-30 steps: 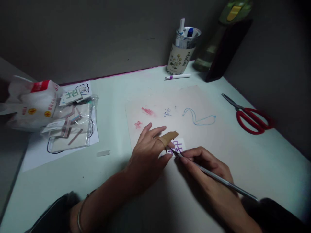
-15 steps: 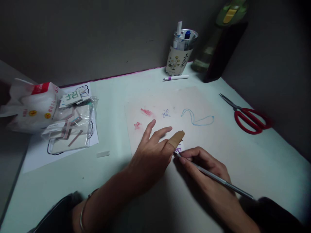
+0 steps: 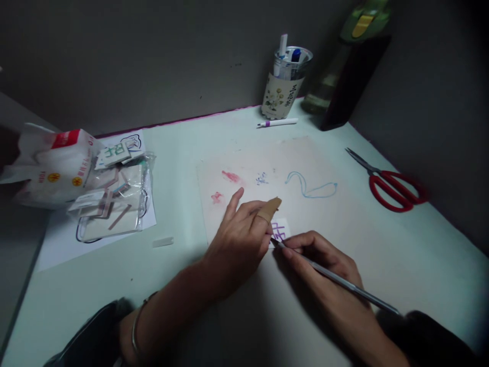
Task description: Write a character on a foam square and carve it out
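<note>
My right hand (image 3: 328, 265) grips a slim silver craft knife (image 3: 344, 283) like a pencil, its dark pointed tip at the lower left corner of a small white block (image 3: 283, 227). Purple character strokes mark the top of that block. My left hand (image 3: 240, 237) holds the block's left side, hiding part of it; its outer fingers stretch forward, and one finger wears a tan cover (image 3: 269, 209). Under both hands lies a pale board (image 3: 244, 160) with red and blue marks and a blue outline drawing (image 3: 317, 189).
Red-handled scissors (image 3: 397, 191) lie at right. A cup of pens (image 3: 282, 94), a purple-banded marker (image 3: 280, 123) and a green bottle (image 3: 319, 94) are at the back. At left are a plastic bag (image 3: 64, 168), packaged blocks (image 3: 114, 204) and a small translucent strip (image 3: 163, 242).
The covered finger of my left hand has drawn back to the left, uncovering more of the purple strokes. My right hand and the knife have barely moved.
</note>
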The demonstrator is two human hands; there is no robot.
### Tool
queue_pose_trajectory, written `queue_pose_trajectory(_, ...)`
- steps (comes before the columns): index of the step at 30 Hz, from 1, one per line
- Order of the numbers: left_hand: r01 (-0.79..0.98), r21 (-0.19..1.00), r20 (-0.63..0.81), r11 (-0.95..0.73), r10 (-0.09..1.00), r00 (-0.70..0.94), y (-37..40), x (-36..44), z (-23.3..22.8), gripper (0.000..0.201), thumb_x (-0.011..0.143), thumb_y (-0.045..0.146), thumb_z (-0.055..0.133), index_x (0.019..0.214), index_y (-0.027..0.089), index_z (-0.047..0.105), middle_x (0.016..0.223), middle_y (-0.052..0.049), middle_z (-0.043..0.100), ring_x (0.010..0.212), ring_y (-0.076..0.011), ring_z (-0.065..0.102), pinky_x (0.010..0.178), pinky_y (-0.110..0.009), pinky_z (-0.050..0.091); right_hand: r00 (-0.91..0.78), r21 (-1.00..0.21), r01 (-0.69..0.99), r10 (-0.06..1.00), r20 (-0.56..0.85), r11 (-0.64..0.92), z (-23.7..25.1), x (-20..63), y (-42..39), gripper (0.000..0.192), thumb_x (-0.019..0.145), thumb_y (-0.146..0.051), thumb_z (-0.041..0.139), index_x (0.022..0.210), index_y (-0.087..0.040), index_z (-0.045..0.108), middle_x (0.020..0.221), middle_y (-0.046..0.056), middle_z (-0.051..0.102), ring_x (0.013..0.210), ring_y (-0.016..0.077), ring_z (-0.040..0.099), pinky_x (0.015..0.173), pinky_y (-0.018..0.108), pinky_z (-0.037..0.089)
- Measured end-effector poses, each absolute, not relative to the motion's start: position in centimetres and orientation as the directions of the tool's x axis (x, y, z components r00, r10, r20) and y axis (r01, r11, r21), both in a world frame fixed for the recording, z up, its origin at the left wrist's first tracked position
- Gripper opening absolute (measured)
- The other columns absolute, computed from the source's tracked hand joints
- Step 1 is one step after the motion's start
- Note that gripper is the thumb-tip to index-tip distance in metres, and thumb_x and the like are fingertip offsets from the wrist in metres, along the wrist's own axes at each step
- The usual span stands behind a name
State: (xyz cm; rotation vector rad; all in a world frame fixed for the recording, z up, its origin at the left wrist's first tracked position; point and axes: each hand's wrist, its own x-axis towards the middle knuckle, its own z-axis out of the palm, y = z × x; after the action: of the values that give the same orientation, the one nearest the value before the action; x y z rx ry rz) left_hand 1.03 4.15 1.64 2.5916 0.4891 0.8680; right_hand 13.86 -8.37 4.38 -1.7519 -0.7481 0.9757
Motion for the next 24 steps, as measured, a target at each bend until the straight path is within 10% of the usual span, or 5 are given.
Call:
queue_pose_trajectory(16,0.204,0.557,0.447,-0.805,0.498,0.743,4.8,0.4,0.9,0.043,0.099,0.008,0.047,0.141,0.008,0.037,0.088,-0.002,0.066,0.099,-0.0196,0.062,0.118,-0.060,0.032,0.635,-0.970,0.084,0.763,-0.124,-0.228,4.3,14.9,-9.1,0.014,0.091,-0.039,0.069,0.100,-0.028,0.070,0.074,0.000,0.072,0.059,0.0136,0.061,0.054,0.025,0.050)
queue_pose_trajectory(24,0.189,0.585,0.432,-0.789,0.501,0.750,4.9,0.3,0.8,0.052,0.097,0.006,0.045,0.147,0.014,0.030,0.092,-0.001,0.063,0.100,-0.0210,0.061,0.117,-0.062,0.031,0.126,-0.617,0.785,0.958,0.259,0.064,3.3,17.6,-7.9,0.052,0.088,-0.036,0.073,0.135,-0.028,0.052,0.135,0.012,0.063,0.127,0.0329,0.056,0.103,0.054,0.048)
